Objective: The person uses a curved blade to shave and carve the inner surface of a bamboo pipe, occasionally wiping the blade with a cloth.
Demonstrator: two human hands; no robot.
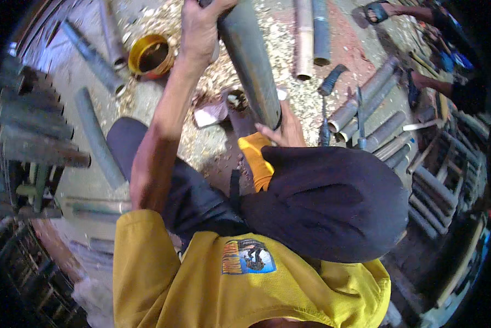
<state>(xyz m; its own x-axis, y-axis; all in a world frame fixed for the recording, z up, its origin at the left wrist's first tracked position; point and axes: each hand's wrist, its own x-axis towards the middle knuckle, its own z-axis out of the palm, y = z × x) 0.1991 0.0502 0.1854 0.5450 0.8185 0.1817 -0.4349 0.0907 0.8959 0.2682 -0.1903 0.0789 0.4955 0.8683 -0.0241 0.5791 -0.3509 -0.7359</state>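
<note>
A thick grey-green bamboo tube (pixel 249 60) slants in front of me, its upper end leaning away to the left. My left hand (pixel 202 33) is closed around its far upper part, with the fingers partly cut off by the frame's top. At the near lower end, my right hand (pixel 290 127) grips the tube, thumb over the edge; its other fingers are mostly hidden. A short hollow post (pixel 237 101) and a pale block (pixel 210 115) stand just left of the tube. Orange-yellow cloth (pixel 255 156) shows beside my bent right knee (pixel 338 197).
Wood shavings (pixel 202 82) cover the floor. A yellow bucket (pixel 150 54) stands to the left. Several bamboo lengths (pixel 305 38) lie around, with stacks (pixel 43 126) at left. Long-handled tools (pixel 325 128) lie at right. Another person's sandalled foot (pixel 376 11) is at upper right.
</note>
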